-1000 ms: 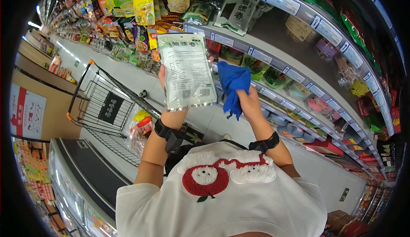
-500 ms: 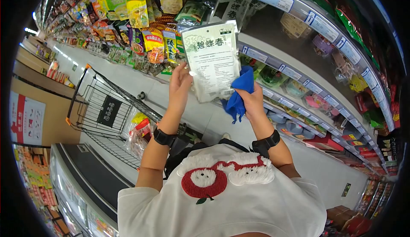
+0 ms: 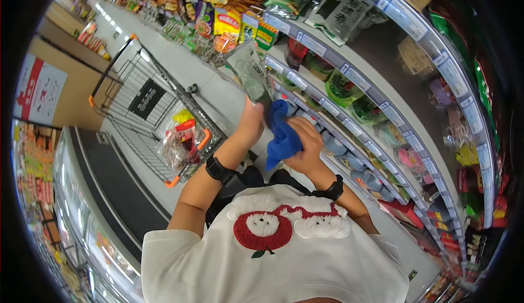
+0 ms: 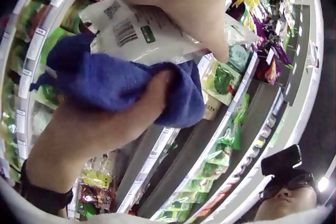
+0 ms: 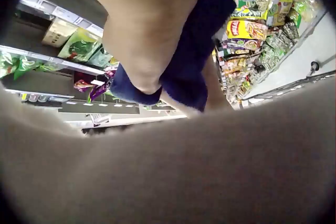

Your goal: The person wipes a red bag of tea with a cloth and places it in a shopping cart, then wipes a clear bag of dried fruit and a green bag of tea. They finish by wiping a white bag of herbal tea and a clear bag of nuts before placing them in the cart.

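In the head view, my left hand (image 3: 252, 124) grips the lower part of a silver-green tea packet (image 3: 246, 69), which stands tilted with its narrow side partly toward me. Bunched in my right hand (image 3: 307, 142) is a blue cloth (image 3: 285, 139), right at the packet's lower right side. From the left wrist, the packet's barcode side (image 4: 126, 35) shows above the cloth (image 4: 118, 85), whose folds overlap its edge. The right thumb lies over the cloth there. Fingers and cloth hide the packet's bottom end.
Curved shelves (image 3: 349, 93) with price labels run along my right, holding a similar tea packet (image 3: 339, 14). A shopping cart (image 3: 150, 104) with several packaged goods stands at my left. Behind it is a freezer case (image 3: 103, 177). Bagged foods (image 3: 226, 27) hang ahead.
The packet has turned from facing me flat to a steep tilt, moving down and left since half a second ago. My left hand now grips it; the cloth stays in my right hand. The head view shifted.
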Demonstrator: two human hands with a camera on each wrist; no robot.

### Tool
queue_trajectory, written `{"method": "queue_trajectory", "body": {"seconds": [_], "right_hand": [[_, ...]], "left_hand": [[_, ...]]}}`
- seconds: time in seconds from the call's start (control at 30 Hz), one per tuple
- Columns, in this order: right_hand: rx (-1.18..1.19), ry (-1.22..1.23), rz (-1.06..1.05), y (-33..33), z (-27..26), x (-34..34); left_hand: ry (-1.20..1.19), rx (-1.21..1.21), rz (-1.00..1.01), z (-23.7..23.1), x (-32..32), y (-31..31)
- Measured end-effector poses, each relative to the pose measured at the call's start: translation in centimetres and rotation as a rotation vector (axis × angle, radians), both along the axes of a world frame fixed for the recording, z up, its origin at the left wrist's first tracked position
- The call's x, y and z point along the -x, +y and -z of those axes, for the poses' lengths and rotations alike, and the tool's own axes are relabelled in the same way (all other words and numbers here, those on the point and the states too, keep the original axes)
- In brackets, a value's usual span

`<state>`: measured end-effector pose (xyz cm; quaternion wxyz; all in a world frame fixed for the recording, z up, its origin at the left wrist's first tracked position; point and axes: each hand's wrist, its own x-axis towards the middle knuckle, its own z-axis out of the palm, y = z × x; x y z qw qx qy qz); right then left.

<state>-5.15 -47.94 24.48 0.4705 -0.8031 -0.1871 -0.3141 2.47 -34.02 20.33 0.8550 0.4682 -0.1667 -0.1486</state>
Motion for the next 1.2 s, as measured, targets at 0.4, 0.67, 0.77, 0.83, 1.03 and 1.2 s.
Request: {"method": "queue_trajectory", "body": {"seconds": [0.4, 0.67, 0.77, 0.83, 1.03, 1.2], "right_hand": [[-0.297, 0.299, -0.196, 6.7, 3.0, -3.0], [-0.080, 0.389, -0.545, 14.9, 3.7, -5.8], [-0.097, 0.638, -0.738, 18.8, 3.9, -6.2], [-0.363, 0.778, -0.799, 21.5, 5.5, -6.3], [-1.060, 1.643, -0.732, 26.2, 11.6, -7.4], [-0.870, 1.768, -0.784, 29.1, 16.0, -7.8]], "left_hand": [[0.441, 0.072, 0.027, -0.1, 5.3, 8.0], [0.701, 0.223, -0.372, -1.1, 5.3, 14.1], [0.735, 0.376, -0.421, -1.0, 5.3, 19.5], [0.732, 0.414, -0.465, -1.2, 5.4, 23.0], [0.643, 0.385, -0.502, 3.4, 5.4, 31.3], [0.759, -0.286, -0.687, 9.4, 6.1, 34.2]]}}
